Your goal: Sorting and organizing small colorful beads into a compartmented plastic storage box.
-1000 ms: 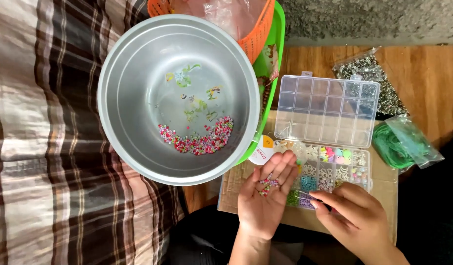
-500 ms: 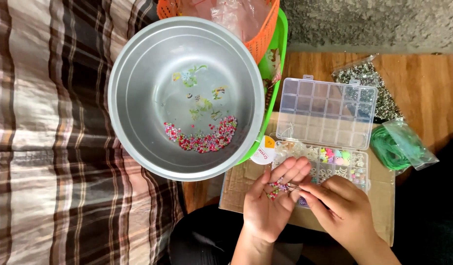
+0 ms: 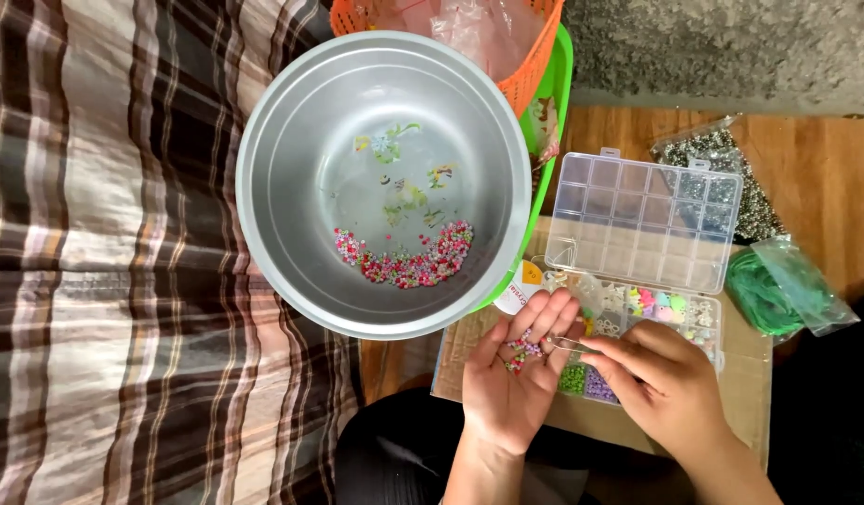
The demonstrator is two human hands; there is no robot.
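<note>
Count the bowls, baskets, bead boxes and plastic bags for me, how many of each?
Metal bowl: 1
Orange basket: 1
Green basket: 1
Clear bead box: 1
Plastic bags, silver beads and green cord: 2
Total: 6

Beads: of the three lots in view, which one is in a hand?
The small pink-mixed cluster on the open left palm, unlike the larger heap in the metal bowl or those sorted in the compartment box.

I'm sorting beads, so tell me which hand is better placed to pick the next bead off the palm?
Probably the right hand: it pinches thin tweezers whose tips point at the small beads in the open left hand, which lies flat as a tray.
</note>
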